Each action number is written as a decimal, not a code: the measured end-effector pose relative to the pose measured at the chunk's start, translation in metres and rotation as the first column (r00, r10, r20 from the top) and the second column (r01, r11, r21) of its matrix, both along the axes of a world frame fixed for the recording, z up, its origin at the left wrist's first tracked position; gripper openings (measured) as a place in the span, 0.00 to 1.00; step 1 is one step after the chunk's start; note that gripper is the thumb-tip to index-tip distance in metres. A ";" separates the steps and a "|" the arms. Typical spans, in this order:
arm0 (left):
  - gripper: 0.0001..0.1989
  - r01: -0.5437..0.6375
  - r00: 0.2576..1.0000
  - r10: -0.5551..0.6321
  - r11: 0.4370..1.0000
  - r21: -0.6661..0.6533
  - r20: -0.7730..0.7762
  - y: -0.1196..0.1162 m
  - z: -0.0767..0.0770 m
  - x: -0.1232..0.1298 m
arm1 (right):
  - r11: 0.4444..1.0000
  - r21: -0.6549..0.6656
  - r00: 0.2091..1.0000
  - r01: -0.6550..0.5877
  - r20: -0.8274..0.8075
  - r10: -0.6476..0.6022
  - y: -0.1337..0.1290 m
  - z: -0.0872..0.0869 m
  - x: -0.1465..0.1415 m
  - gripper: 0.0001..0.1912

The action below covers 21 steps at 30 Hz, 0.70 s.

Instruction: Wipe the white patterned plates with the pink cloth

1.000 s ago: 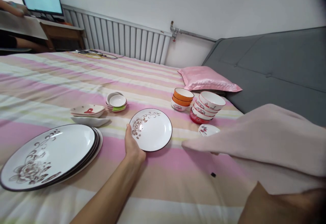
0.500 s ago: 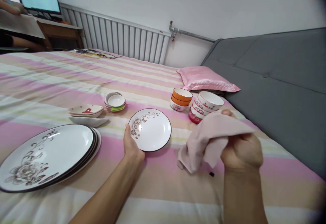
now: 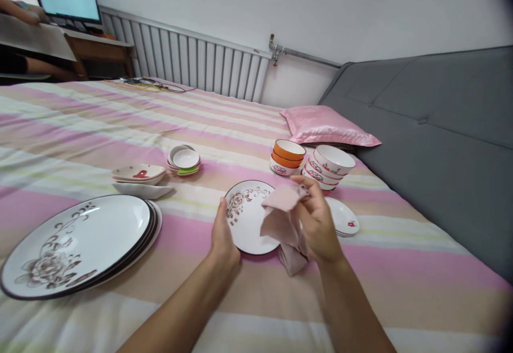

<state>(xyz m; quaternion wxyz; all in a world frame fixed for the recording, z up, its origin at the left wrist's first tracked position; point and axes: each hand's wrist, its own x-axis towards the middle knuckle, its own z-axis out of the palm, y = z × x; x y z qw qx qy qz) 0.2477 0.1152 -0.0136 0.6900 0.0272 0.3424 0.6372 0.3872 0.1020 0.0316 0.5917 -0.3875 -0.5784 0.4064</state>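
Note:
A round white plate (image 3: 250, 224) with a dark rim and brown flowers is held at its left edge by my left hand (image 3: 225, 240), the thumb over the rim. My right hand (image 3: 318, 222) grips a pale pink cloth (image 3: 282, 214), which hangs over the right part of the plate. Small white plates (image 3: 342, 218) lie just right of my right hand, partly hidden by it. Behind them stand stacked white bowls (image 3: 331, 163) and a stack topped by orange bowls (image 3: 287, 152).
Large oval plates (image 3: 92, 240) are stacked at the left. Behind them lie boat-shaped dishes (image 3: 140, 174) and small sauce dishes (image 3: 185, 159). A pink pillow (image 3: 326, 125) rests by the grey headboard (image 3: 433, 107). A person's arm (image 3: 20, 13) shows at the far left.
My right hand has moved left with the cloth, from beside the plate to over its right part. The plate and my left hand have shifted slightly right. The small plates at the right now show.

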 end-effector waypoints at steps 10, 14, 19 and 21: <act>0.18 -0.032 0.997 0.035 0.998 -0.051 0.072 0.005 -0.002 -0.003 | 0.944 0.033 0.818 0.329 0.490 -0.302 0.015 -0.019 0.009 0.21; 0.17 -0.058 0.996 0.060 0.998 -0.036 0.061 0.004 0.001 -0.004 | 0.906 0.026 0.596 0.421 0.745 -0.299 0.016 -0.017 0.022 0.13; 0.19 -0.045 0.997 0.040 0.995 0.084 0.062 0.002 0.005 -0.004 | 0.918 -0.098 0.524 0.385 0.842 -0.130 0.013 -0.012 0.029 0.11; 0.20 -0.033 0.998 0.029 0.995 0.090 0.050 0.003 0.006 -0.004 | 0.916 -0.113 0.509 0.385 0.854 -0.109 0.013 -0.012 0.030 0.09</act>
